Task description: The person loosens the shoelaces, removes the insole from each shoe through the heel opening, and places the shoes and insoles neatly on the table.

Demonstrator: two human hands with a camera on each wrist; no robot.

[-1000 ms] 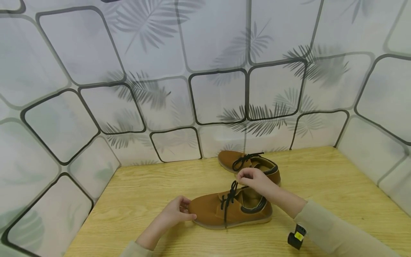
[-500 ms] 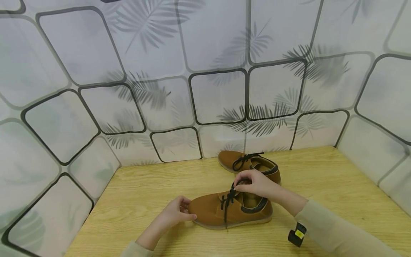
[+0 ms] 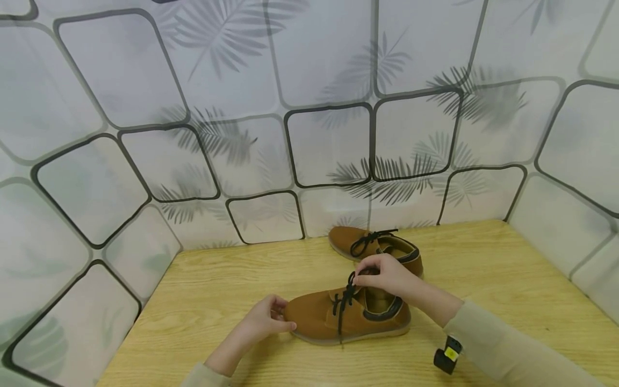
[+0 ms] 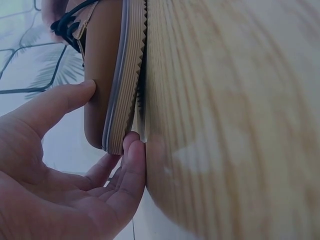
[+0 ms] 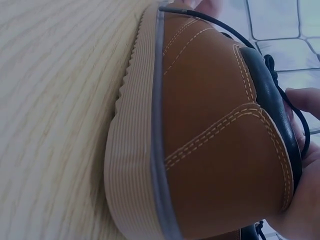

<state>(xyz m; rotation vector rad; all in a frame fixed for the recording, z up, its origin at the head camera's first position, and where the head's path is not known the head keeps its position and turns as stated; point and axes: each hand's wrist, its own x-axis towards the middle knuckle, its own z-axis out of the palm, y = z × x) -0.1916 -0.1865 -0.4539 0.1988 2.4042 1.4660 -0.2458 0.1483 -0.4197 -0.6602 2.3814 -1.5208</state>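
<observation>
A brown lace-up shoe (image 3: 311, 312) with a black collar stands on its sole, toe to the left. My left hand (image 3: 263, 318) grips its toe. In the left wrist view the thumb (image 4: 82, 92) presses the upper and the fingers (image 4: 132, 165) lie at the sole's edge. Over the shoe's opening, my right hand (image 3: 389, 278) pinches the black shoelace (image 3: 348, 294) near its bow between thumb and forefinger. One lace end (image 5: 210, 19) hangs down the shoe's side in the right wrist view. The pinch itself is partly hidden there behind the collar.
Behind stands the matching brown shoe (image 3: 345, 239), its black lace tied, partly covered by my right hand. Both shoes are on a wood-grain table (image 3: 217, 279). A patterned wall covering (image 3: 329, 145) borders the table at the back and sides. A small black device (image 3: 447, 356) hangs at my right wrist.
My right hand has come down slightly from above the bow, and its fingertips have closed at the lace. The left hand and both shoes have stayed in place.
</observation>
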